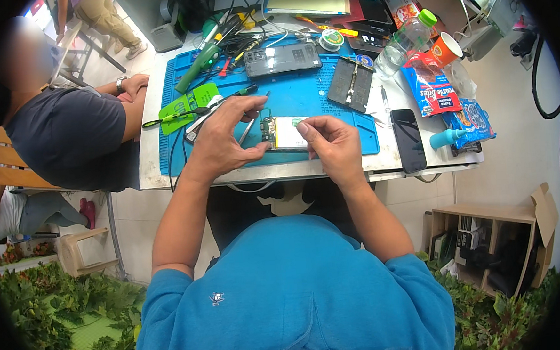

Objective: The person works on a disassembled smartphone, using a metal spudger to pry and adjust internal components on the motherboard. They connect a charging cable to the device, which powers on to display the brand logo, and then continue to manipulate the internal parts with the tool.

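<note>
An opened phone (285, 135) lies near the front edge of the blue work mat (313, 94), its pale battery and bare circuit board showing. At its left end is my left hand (226, 140), fingers spread from the thumb, which comes to the phone's lower left corner. A thin metal tool (247, 134) shows between that thumb and forefinger. My right hand (334, 146) is over the phone's right end, thumb and forefinger pinched at the battery. What they pinch is too small to make out, and the hand hides that end.
On the mat lie a dark phone (282, 59), a dark phone part (350, 84), a green tool (198, 66) and a green card (189, 107). A black phone (408, 140), snack bags (430, 89) and a bottle (405, 44) are at right. A person (72, 133) sits at left.
</note>
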Demonstrator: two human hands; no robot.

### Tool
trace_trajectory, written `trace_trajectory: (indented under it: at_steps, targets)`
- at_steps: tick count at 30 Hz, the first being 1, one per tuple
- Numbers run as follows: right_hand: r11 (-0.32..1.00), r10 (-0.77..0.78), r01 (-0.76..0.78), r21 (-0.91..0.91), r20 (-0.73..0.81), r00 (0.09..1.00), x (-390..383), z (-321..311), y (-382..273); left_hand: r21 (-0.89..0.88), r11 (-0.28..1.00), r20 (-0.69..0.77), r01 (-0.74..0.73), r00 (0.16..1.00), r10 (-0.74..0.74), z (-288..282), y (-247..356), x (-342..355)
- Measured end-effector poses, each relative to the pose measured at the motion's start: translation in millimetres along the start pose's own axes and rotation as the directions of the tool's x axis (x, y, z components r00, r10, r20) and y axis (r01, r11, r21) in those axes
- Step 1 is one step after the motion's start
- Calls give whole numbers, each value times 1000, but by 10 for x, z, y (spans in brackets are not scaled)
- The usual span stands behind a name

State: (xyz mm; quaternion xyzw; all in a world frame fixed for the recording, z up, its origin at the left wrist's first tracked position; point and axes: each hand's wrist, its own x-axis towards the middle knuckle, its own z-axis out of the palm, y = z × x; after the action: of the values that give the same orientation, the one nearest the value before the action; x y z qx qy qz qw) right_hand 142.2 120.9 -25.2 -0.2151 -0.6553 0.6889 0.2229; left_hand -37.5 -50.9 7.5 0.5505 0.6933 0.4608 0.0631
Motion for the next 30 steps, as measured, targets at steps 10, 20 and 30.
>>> trace_trajectory:
  at_steps: [10, 20, 30]
  targets:
    - [616, -374, 523, -589, 365, 852, 157, 7, -156, 133, 987, 250, 91, 961, -122, -265, -56, 121]
    - [503, -331, 562, -657, 454, 827, 187, -11, -171, 149, 986, 300, 76, 947, -118, -188, -114, 186]
    - [505, -376, 613, -607, 485, 790, 121, 62, -139, 132, 983, 292, 131, 942, -165, -180, -161, 231]
